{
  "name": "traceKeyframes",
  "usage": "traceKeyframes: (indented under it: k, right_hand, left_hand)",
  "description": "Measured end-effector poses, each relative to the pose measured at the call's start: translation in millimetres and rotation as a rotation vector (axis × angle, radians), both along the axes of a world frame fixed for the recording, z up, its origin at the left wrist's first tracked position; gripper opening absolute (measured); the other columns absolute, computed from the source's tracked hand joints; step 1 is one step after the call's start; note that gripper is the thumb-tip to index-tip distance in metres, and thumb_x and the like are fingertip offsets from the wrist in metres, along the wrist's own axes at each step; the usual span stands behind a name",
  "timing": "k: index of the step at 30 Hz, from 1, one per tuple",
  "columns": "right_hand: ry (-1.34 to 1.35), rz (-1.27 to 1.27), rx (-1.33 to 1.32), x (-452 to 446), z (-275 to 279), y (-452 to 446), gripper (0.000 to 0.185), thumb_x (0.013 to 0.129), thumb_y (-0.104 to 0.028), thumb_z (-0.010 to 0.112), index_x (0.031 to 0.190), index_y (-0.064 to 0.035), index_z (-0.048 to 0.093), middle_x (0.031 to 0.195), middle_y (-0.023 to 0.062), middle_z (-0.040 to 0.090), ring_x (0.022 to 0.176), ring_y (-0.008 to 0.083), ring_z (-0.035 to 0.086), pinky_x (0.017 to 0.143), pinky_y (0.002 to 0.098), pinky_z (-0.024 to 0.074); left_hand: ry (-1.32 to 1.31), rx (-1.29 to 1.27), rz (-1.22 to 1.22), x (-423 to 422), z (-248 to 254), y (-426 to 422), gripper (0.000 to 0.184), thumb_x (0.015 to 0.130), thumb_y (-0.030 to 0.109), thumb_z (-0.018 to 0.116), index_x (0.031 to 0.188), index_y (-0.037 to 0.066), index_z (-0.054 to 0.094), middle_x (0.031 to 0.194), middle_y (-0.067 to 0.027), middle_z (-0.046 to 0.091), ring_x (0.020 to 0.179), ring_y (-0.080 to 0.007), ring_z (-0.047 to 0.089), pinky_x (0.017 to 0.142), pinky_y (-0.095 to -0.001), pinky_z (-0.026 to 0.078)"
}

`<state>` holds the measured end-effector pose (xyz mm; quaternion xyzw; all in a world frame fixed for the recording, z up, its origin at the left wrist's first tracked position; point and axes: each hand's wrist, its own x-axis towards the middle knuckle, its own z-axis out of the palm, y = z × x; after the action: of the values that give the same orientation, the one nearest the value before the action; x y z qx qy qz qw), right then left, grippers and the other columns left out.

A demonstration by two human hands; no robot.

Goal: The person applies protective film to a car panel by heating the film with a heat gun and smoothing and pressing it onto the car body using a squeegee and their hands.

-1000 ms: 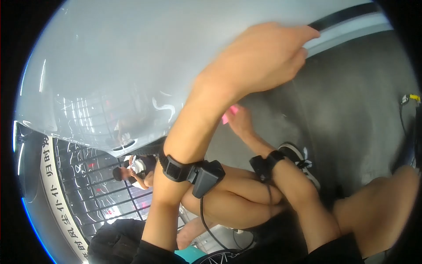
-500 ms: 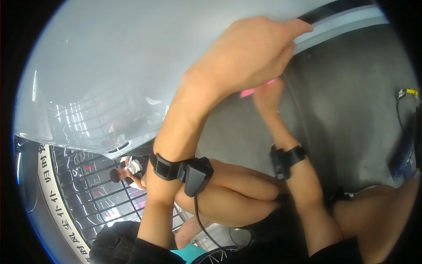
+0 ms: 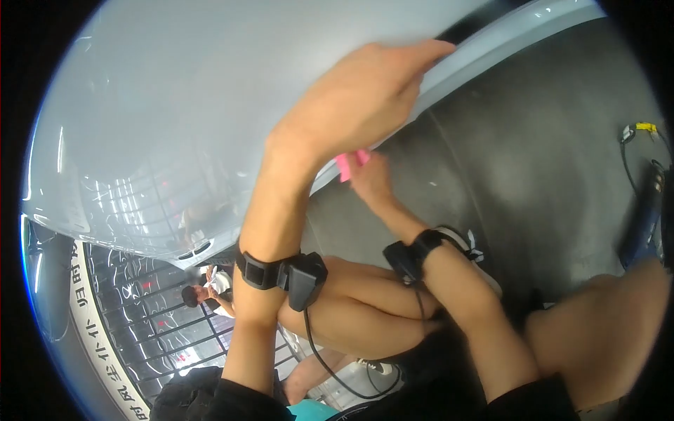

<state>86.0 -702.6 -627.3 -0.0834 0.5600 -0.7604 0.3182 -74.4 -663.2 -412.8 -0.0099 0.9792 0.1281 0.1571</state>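
My left hand (image 3: pixel 351 98) is in front of a glossy pale grey car body panel (image 3: pixel 175 105), its fingers curled at the panel's lower edge beside a black strip (image 3: pixel 484 19). What those fingers hold, if anything, is hidden behind the hand. Lower down, my right hand (image 3: pixel 372 179) grips a small pink squeegee (image 3: pixel 344 167), which is close to the panel's light edge. Part of the squeegee is covered by the fingers. Both wrists carry a black strapped device.
Grey floor (image 3: pixel 533 140) lies beyond the panel. At right are a cable with a yellow tag (image 3: pixel 646 128) and a dark blue object (image 3: pixel 642 217). Bent bare legs are below my arms. A seated person (image 3: pixel 210 291) is in the background near a dark grid wall (image 3: pixel 154 316).
Both hands have shifted left in the view, and my right hand is lower. More of the pink squeegee shows. The panel edge and floor have also shifted with the camera.
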Motion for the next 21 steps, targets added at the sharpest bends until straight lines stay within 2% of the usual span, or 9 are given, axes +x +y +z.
traceKeyframes:
  k: [2, 5, 7, 9, 13, 14, 15, 19, 21]
  right_hand:
    - [-0.151, 0.308, 0.064, 26, -3, -16, 0.044, 0.1, -0.035, 0.059, 0.092, 0.0068, 0.07, 0.071, 0.0172, 0.071, 0.062, 0.0225, 0.072, 0.06, 0.0367, 0.0545]
    - [-0.361, 0.467, -0.029, 40, 10, -21, 0.044, 0.1, -0.035, 0.059, 0.097, 0.0078, 0.069, 0.073, 0.0183, 0.071, 0.063, 0.0228, 0.073, 0.06, 0.0372, 0.0558]
    - [-0.412, 0.487, -0.056, 46, 9, -25, 0.044, 0.099, -0.035, 0.06, 0.099, 0.0081, 0.069, 0.075, 0.0181, 0.072, 0.063, 0.0228, 0.073, 0.06, 0.0366, 0.0558]
    - [-0.456, 0.495, -0.08, 53, -2, -34, 0.043, 0.098, -0.034, 0.061, 0.101, 0.0085, 0.068, 0.077, 0.018, 0.072, 0.064, 0.0228, 0.074, 0.06, 0.036, 0.0557]
    - [-0.331, 0.441, -0.044, 76, -22, -60, 0.039, 0.096, -0.03, 0.064, 0.104, 0.0084, 0.068, 0.083, 0.0172, 0.073, 0.064, 0.023, 0.073, 0.06, 0.0341, 0.0562]
    - [-0.314, 0.457, -0.045, 83, -25, -66, 0.038, 0.095, -0.028, 0.064, 0.105, 0.0084, 0.068, 0.084, 0.0174, 0.073, 0.063, 0.0232, 0.073, 0.06, 0.0335, 0.0564]
    - [-0.349, 0.439, -0.07, 91, -29, -74, 0.037, 0.095, -0.027, 0.065, 0.107, 0.0073, 0.069, 0.089, 0.0173, 0.073, 0.065, 0.0228, 0.073, 0.06, 0.0321, 0.057]
    - [-0.519, 0.484, -0.192, 101, -43, -85, 0.039, 0.093, -0.029, 0.069, 0.112, 0.0047, 0.068, 0.093, 0.0159, 0.073, 0.068, 0.0204, 0.073, 0.06, 0.0307, 0.0571]
    - [-0.651, 0.477, -0.366, 75, -32, -59, 0.037, 0.093, -0.03, 0.07, 0.111, 0.0026, 0.069, 0.095, 0.0125, 0.074, 0.071, 0.0168, 0.073, 0.062, 0.0288, 0.0574]
  left_hand:
    - [-0.004, -0.025, -0.002, -1, 0, 3, 0.042, 0.095, 0.003, 0.049, 0.135, 0.006, 0.057, 0.106, -0.0201, 0.069, 0.09, -0.0302, 0.07, 0.085, -0.0395, 0.052]
    - [-0.001, -0.05, -0.023, -2, -1, 4, 0.042, 0.095, 0.002, 0.048, 0.136, 0.007, 0.057, 0.11, -0.0198, 0.069, 0.09, -0.0297, 0.069, 0.086, -0.0393, 0.052]
    - [-0.002, -0.047, -0.04, 0, -5, 6, 0.043, 0.094, 0.002, 0.047, 0.136, 0.007, 0.057, 0.112, -0.0195, 0.069, 0.091, -0.0293, 0.069, 0.086, -0.0393, 0.052]
    - [0.076, 0.024, -0.031, -4, -9, 10, 0.038, 0.091, 0.007, 0.051, 0.128, 0.006, 0.061, 0.099, -0.0225, 0.069, 0.095, -0.0424, 0.063, 0.084, -0.0481, 0.049]
    - [0.045, -0.001, -0.035, -8, -6, 12, 0.039, 0.091, 0.005, 0.052, 0.128, 0.006, 0.061, 0.097, -0.0228, 0.068, 0.093, -0.0422, 0.063, 0.083, -0.0481, 0.049]
    - [0.025, -0.024, -0.034, -9, -6, 11, 0.042, 0.092, 0.003, 0.05, 0.132, 0.009, 0.059, 0.104, -0.021, 0.069, 0.092, -0.0361, 0.067, 0.085, -0.0443, 0.051]
    - [0.006, -0.049, -0.031, -10, -5, 10, 0.046, 0.093, 0.0, 0.048, 0.137, 0.012, 0.058, 0.111, -0.0192, 0.07, 0.09, -0.0299, 0.07, 0.086, -0.0405, 0.053]
    - [0.001, -0.048, -0.02, -18, -9, 9, 0.045, 0.093, 0.001, 0.049, 0.137, 0.012, 0.057, 0.109, -0.0195, 0.071, 0.09, -0.0306, 0.071, 0.084, -0.0408, 0.054]
    - [0.113, 0.021, -0.069, -22, -12, 9, 0.041, 0.088, 0.002, 0.054, 0.128, 0.006, 0.06, 0.087, -0.025, 0.067, 0.084, -0.0447, 0.063, 0.076, -0.0516, 0.049]
